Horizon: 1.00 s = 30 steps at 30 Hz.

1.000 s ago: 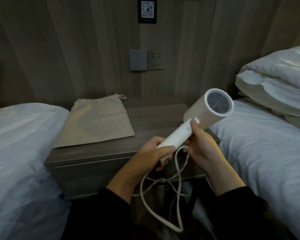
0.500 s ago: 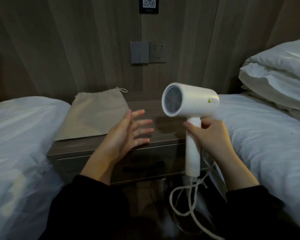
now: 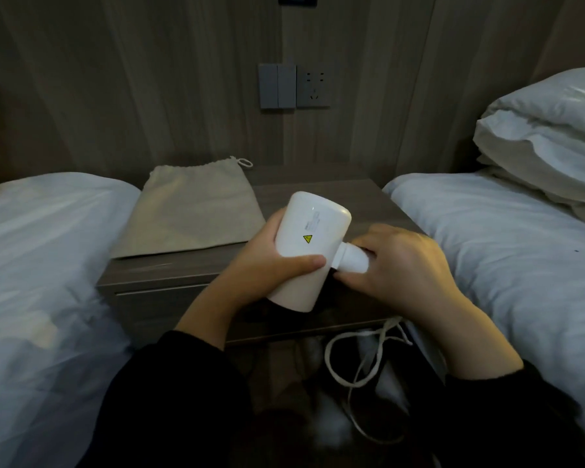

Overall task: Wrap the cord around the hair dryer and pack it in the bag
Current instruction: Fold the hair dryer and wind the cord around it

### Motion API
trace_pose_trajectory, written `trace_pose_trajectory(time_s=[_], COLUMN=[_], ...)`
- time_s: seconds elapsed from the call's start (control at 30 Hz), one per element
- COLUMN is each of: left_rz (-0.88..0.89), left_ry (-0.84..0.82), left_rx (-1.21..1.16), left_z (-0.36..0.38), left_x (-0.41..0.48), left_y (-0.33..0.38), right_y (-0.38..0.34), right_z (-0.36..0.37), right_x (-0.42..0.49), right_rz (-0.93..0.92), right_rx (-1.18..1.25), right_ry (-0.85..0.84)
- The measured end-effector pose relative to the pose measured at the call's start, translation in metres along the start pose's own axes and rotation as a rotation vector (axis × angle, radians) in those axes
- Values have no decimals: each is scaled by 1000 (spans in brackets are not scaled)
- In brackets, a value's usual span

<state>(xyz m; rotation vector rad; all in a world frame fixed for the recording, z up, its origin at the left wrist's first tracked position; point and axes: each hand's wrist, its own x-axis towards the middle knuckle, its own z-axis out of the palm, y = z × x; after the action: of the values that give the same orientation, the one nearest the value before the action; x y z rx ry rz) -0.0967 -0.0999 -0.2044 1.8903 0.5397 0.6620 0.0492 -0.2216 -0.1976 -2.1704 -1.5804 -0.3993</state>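
Note:
The white hair dryer (image 3: 306,244) is held over the front of the nightstand, its barrel tilted and a yellow warning sticker facing me. My left hand (image 3: 267,265) wraps the barrel from the left, thumb across its lower side. My right hand (image 3: 399,268) covers the handle, which points right and is mostly hidden under the fingers. The white cord (image 3: 358,363) hangs loose below my right wrist in several loops toward the floor. The beige drawstring bag (image 3: 190,211) lies flat on the nightstand, behind and left of the dryer.
The wooden nightstand (image 3: 362,197) stands between two beds with white bedding, the left bed (image 3: 41,265) and the right bed (image 3: 507,251). Pillows (image 3: 547,136) are stacked at the right. A switch and socket (image 3: 294,86) sit on the wood wall.
The dryer has swung from upright in my right hand to lying tilted, handle to the right. My left hand, open a moment ago, has closed on the barrel. The view dipped lower.

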Motion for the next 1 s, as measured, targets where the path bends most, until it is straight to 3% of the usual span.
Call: trace_pose_trajectory(time_s=[0.2, 0.43, 0.7, 1.0], left_rz=[9, -136, -217, -159], left_ry=[142, 199, 232, 285], left_rx=[-43, -152, -203, -167], left_z=[-10, -21, -13, -7], left_x=[-4, -3, 1, 8], left_y=[2, 0, -7, 3], right_y=[7, 32, 34, 36], right_z=[-7, -6, 5, 5], right_x=[-2, -4, -5, -13], right_rz=[59, 128, 176, 247], right_rx=[61, 224, 368, 439], right_ry=[-104, -229, -170, -53])
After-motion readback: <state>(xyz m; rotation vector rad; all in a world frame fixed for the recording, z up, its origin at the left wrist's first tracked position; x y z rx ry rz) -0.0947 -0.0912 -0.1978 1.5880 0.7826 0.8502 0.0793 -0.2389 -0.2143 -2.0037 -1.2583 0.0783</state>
